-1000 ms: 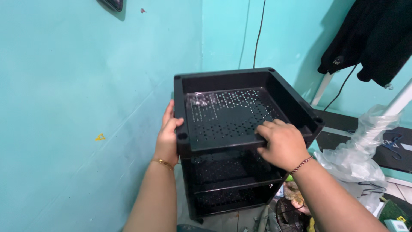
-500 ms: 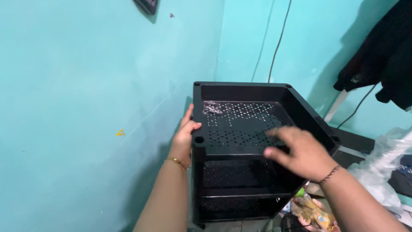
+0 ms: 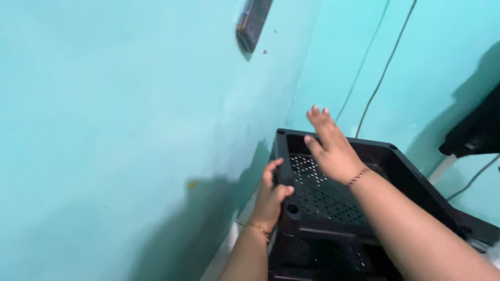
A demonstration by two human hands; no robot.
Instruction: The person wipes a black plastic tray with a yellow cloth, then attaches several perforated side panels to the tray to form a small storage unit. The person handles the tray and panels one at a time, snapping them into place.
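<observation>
— Where are the hands, from where you sit?

— My left hand is clamped on the near left corner of the black perforated tray, fingers curled round the corner post beside a round socket hole. A thin gold bangle sits at that wrist. My right hand is off the tray, lifted above it with the fingers spread flat and apart, gripping nothing; a beaded bracelet circles its wrist.

— And the tray itself?

— It's the top tier of a black stacked rack, pushed close into the corner where two turquoise walls meet. A lower shelf of the same rack shows just beneath it, partly hidden by my forearms.

— Anything else about?

— A dark cable runs down the far wall behind the tray. A small dark object is fixed high on the left wall; I can't tell what it is. At the right edge hangs something dark, too cropped to name
</observation>
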